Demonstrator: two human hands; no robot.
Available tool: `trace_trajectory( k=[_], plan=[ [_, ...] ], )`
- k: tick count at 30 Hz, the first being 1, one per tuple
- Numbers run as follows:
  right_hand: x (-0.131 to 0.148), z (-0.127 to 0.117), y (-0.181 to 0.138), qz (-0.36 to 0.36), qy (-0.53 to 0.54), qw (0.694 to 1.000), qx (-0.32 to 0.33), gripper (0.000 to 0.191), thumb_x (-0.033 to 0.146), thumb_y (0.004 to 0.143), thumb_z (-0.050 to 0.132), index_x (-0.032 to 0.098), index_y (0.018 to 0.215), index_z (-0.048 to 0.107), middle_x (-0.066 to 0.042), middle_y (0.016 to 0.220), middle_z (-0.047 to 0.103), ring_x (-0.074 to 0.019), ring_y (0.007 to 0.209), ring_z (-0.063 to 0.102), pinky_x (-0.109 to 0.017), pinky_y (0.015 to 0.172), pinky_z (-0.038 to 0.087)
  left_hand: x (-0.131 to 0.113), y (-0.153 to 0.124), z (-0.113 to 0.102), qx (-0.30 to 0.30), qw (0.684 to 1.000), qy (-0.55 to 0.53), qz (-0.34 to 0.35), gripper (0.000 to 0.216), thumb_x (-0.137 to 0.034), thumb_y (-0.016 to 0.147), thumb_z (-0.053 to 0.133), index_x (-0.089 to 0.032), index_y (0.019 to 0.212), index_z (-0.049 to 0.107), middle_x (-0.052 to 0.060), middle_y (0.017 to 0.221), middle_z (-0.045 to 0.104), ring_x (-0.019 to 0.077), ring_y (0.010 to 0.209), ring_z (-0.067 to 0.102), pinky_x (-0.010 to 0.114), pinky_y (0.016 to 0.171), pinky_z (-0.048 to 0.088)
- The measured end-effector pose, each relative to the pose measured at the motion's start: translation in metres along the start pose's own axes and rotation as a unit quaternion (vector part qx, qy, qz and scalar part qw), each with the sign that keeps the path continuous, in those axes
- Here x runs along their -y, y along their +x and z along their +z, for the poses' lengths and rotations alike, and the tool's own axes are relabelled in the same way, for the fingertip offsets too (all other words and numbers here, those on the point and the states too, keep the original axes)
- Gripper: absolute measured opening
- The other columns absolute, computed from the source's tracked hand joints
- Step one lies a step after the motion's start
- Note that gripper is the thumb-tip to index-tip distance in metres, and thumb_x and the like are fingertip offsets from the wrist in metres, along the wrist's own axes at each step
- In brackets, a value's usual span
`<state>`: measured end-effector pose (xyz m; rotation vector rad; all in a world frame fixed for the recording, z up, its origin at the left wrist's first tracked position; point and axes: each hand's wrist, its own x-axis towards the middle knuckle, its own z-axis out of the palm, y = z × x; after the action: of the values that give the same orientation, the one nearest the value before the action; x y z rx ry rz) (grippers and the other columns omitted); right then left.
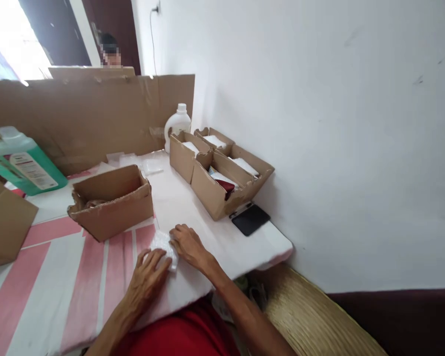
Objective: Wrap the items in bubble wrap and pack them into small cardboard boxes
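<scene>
A small whitish, clear bubble-wrap packet [163,242] lies on the table near its front edge, between my two hands. My left hand [148,272] rests over its near left side with bent fingers holding it down. At its right edge, my right hand [187,245] has its fingers curled onto the wrap. Parts of the packet are hidden under the fingers, and its contents cannot be made out. Just beyond it, to the left, stands an open cardboard box [122,212] with something brownish inside.
Joined cardboard bins [211,193] with white packets stand at right, a black flat device [250,218] beside them. Behind are a white jug [178,123], clear plastic bags [152,165], a green-liquid bottle [37,165] and a cardboard screen [107,113]. A person [110,49] is beyond.
</scene>
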<state>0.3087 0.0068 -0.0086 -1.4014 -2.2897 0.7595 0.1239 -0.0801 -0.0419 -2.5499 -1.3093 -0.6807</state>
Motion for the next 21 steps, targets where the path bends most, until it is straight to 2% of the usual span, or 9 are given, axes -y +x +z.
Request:
trace_trajectory(
  k=[3,5,7,9,11,13,15,18,21],
  plan=[
    [-0.006,-0.01,0.01,-0.008,0.018,1.0,0.017,0.009,0.024,0.092,0.066,0.016,0.096,0.07,-0.007,0.091,0.072,-0.0206,0.085,0.066,-0.03,0.075,0.049,0.0,0.004,-0.016,-0.038,0.999,0.011,0.024,0.033,-0.005,0.094,0.042,-0.022,0.108,0.066,0.005,0.105,0.073,0.019,0.102,0.065,0.037,0.098,0.042],
    [-0.012,-0.014,0.01,-0.01,0.057,0.997,0.043,0.017,0.033,0.094,0.064,0.017,0.091,0.07,-0.002,0.078,0.069,-0.0158,0.071,0.062,-0.025,0.063,0.044,0.001,0.01,-0.03,-0.073,0.996,0.021,0.048,0.032,-0.005,0.094,0.043,-0.021,0.108,0.067,0.005,0.105,0.074,0.0204,0.104,0.065,0.037,0.099,0.042],
    [-0.015,-0.019,0.006,-0.003,0.155,0.983,0.099,0.033,0.045,0.097,0.059,0.017,0.08,0.067,0.002,0.068,0.062,-0.0122,0.061,0.054,-0.022,0.056,0.039,0.003,0.017,-0.049,-0.105,0.991,0.026,0.083,0.033,-0.005,0.095,0.043,-0.02,0.112,0.068,0.005,0.109,0.075,0.0211,0.109,0.065,0.038,0.103,0.04],
    [-0.014,-0.026,0.002,0.02,0.298,0.94,0.165,0.048,0.059,0.095,0.055,0.018,0.071,0.06,0.004,0.065,0.055,-0.0104,0.058,0.049,-0.021,0.053,0.035,0.009,0.025,-0.07,-0.121,0.985,0.025,0.118,0.035,-0.006,0.096,0.043,-0.019,0.117,0.068,0.006,0.114,0.075,0.0206,0.115,0.064,0.038,0.108,0.038],
    [-0.006,-0.037,0.003,0.039,0.426,0.879,0.212,0.054,0.068,0.09,0.058,0.018,0.069,0.055,0.005,0.065,0.049,-0.0092,0.057,0.046,-0.021,0.053,0.034,0.02,0.031,-0.093,-0.13,0.98,0.031,0.145,0.037,-0.007,0.097,0.044,-0.02,0.122,0.066,0.006,0.12,0.074,0.0201,0.123,0.061,0.038,0.112,0.037],
    [0.009,-0.052,0.013,0.042,0.517,0.829,0.21,0.051,0.066,0.082,0.07,0.018,0.073,0.055,0.006,0.068,0.047,-0.0076,0.057,0.045,-0.02,0.055,0.035,0.038,0.037,-0.114,-0.135,0.977,0.052,0.159,0.041,-0.008,0.096,0.046,-0.025,0.13,0.063,0.005,0.126,0.072,0.02,0.127,0.06,0.039,0.113,0.039],
    [0.03,-0.072,0.033,0.025,0.567,0.805,0.173,0.046,0.058,0.073,0.082,0.019,0.081,0.058,0.007,0.071,0.048,-0.0061,0.057,0.044,-0.02,0.056,0.036,0.061,0.045,-0.135,-0.144,0.977,0.074,0.137,0.046,-0.012,0.097,0.048,-0.033,0.135,0.059,0.004,0.131,0.07,0.0215,0.129,0.06,0.042,0.111,0.042],
    [0.07,-0.104,0.077,-0.037,0.546,0.83,0.109,0.042,0.05,0.071,0.084,0.02,0.088,0.06,0.006,0.072,0.053,-0.0064,0.058,0.045,-0.018,0.05,0.032,0.103,0.064,-0.165,-0.182,0.977,0.092,0.063,0.04,-0.019,0.097,0.052,-0.038,0.13,0.063,0.004,0.13,0.069,0.0256,0.126,0.061,0.047,0.106,0.046],
    [0.109,-0.123,0.124,-0.092,0.357,0.928,0.049,0.025,0.041,0.085,0.071,0.019,0.089,0.061,0.005,0.069,0.056,-0.0076,0.058,0.051,-0.017,0.048,0.033,0.145,0.088,-0.182,-0.178,0.978,0.107,0.012,0.027,-0.025,0.099,0.05,-0.032,0.114,0.071,0.006,0.119,0.072,0.0255,0.114,0.065,0.044,0.096,0.05]
  ],
)
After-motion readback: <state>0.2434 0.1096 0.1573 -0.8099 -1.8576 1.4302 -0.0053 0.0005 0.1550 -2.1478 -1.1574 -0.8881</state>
